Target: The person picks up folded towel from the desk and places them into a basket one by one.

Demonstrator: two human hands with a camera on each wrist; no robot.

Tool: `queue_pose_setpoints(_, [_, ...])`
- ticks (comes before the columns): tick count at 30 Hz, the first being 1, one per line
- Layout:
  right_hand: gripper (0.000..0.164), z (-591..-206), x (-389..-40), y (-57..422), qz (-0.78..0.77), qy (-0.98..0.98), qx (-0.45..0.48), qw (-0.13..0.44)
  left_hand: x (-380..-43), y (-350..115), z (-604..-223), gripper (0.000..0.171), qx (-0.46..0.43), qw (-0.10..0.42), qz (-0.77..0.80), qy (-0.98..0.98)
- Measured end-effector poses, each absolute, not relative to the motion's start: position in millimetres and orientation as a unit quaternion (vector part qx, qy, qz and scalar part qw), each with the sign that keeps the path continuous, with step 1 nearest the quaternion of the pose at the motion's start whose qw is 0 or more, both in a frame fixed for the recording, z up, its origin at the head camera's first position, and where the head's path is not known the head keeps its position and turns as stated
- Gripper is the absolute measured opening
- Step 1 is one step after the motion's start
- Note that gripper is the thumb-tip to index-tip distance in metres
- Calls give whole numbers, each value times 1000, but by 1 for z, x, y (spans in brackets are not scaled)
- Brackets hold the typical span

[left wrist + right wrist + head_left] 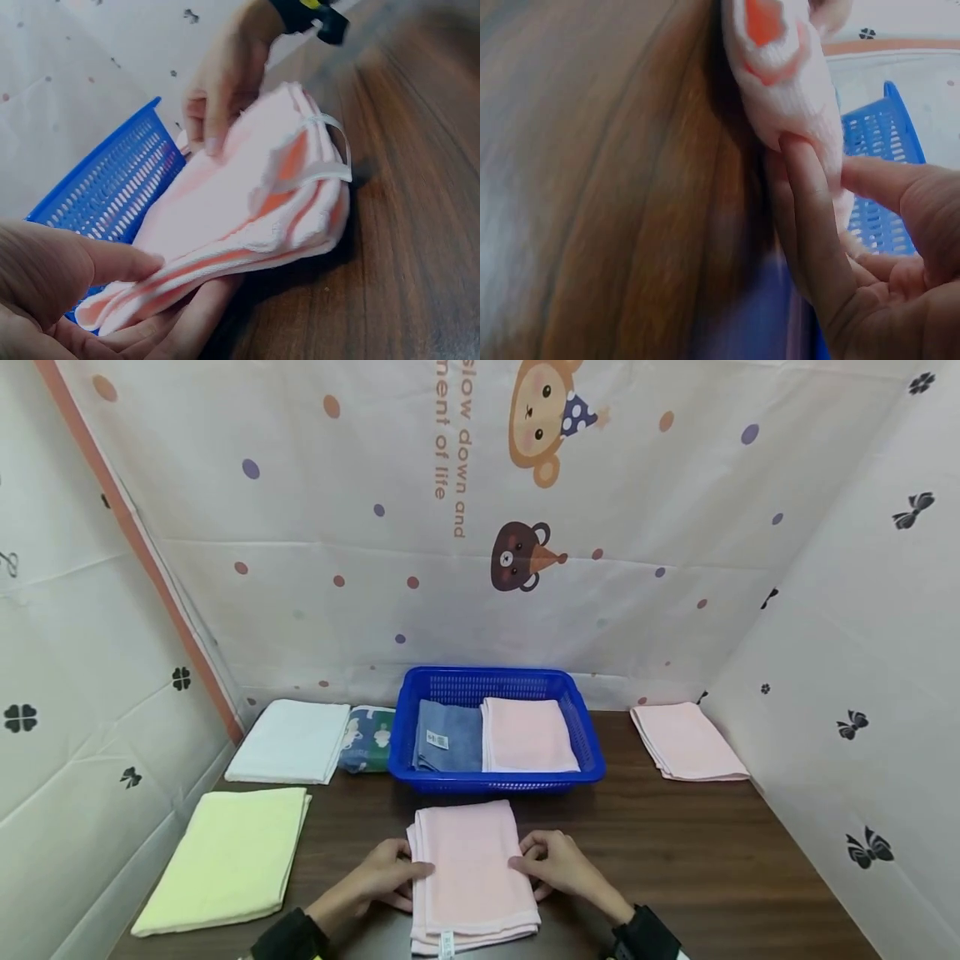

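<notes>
A folded pink towel (pixel 472 868) with a small white tag at its near edge is held between both hands in front of the basket. My left hand (pixel 386 877) pinches its left edge, thumb on top and fingers underneath, as the left wrist view shows. On the opposite edge my right hand (pixel 558 864) pinches the towel, thumb above and fingers below. Several folded layers show along the towel's side (pixel 225 225). Behind it stands a blue plastic basket (pixel 495 783) containing a folded blue-grey towel (pixel 453 731) and another folded pink towel (pixel 528 735).
Left of the basket lie a folded white towel (pixel 292 742) and a patterned blue-green cloth (pixel 367 739), partly hidden by the basket. A folded yellow towel (pixel 228 860) lies nearer. Far right is a folded pink towel (pixel 690 742). Printed sheets (pixel 337 635) enclose the wooden table (pixel 675 852).
</notes>
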State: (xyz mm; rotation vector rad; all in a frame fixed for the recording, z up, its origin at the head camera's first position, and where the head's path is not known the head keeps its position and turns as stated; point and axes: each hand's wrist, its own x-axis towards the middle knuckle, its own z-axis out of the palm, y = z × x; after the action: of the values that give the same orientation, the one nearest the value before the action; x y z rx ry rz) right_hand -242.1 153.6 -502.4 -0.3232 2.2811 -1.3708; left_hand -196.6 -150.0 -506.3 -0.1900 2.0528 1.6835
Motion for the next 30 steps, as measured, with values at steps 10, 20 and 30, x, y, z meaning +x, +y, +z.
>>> queue_pose_setpoints(10, [33, -497, -241, 151, -536, 804, -94, 240, -191, -153, -501, 27, -26, 198, 619, 760])
queue_pose_setpoints(20, [26, -421, -212, 144, -529, 819, -180, 132, -191, -185, -432, 65, 100, 232, 655, 712])
queue_pose_setpoints(30, [35, -340, -354, 113, -496, 849, -113, 141, -329, -186, -365, 27, 25, 130, 535, 834])
